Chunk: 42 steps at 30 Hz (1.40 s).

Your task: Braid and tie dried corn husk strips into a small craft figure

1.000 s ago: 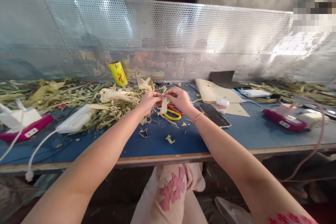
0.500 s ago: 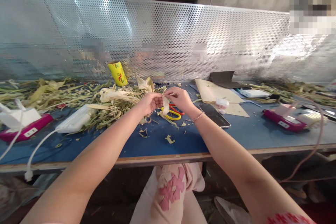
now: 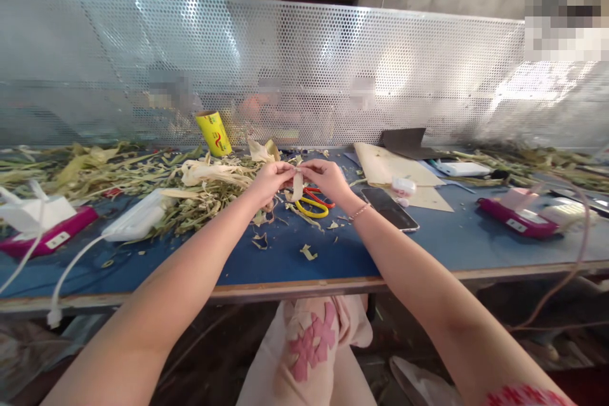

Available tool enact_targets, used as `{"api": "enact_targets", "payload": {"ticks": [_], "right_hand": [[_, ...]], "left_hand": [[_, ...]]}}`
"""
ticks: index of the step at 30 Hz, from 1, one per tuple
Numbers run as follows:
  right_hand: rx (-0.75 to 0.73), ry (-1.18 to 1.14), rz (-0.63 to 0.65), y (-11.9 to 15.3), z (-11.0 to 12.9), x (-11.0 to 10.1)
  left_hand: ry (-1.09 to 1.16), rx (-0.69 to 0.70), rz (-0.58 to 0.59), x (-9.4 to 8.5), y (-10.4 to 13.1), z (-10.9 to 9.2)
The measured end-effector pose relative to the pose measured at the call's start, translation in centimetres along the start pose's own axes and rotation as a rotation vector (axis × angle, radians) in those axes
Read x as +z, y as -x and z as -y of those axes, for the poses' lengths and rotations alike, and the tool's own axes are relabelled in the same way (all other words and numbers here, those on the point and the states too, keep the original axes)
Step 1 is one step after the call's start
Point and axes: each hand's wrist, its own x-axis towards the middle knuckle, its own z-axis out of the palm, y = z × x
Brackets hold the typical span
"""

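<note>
Between my two hands hangs a pale strip of dried husk. My left hand pinches its upper end from the left, and my right hand pinches it from the right, the fingertips nearly meeting. Just below and behind the strip lie scissors with yellow and red handles; their blades are hidden. Pale dried husks lie on a heap of greenish dry leaves left of my hands. Small husk scraps are scattered on the blue table nearer to me.
A yellow cardboard tube stands tilted against the perforated metal screen. At right are a black phone, a white earbud case, beige card sheets and a magenta power strip. A white power bank lies left.
My left fingers have closed into a pinch at the strip's top, beside the right fingertips. The strip now hangs straighter and looks narrower. The table things are unchanged.
</note>
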Motion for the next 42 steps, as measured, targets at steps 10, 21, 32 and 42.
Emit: {"api": "enact_targets", "payload": {"ticks": [10, 21, 32, 42], "right_hand": [[-0.065, 0.162, -0.067, 0.06, -0.12, -0.12], [-0.117, 0.205, -0.048, 0.23, 0.47, -0.09], [-0.029, 0.06, -0.067, -0.03, 0.32, 0.09], [-0.081, 0.074, -0.086, 0.29, 0.61, 0.47]], "left_hand": [[0.15, -0.154, -0.005, 0.47, 0.34, -0.41], [0.206, -0.166, -0.028, 0.29, 0.22, -0.49], [0.184, -0.105, -0.007, 0.11, 0.09, -0.19], [0.203, -0.172, 0.006, 0.05, 0.02, -0.32]]}}
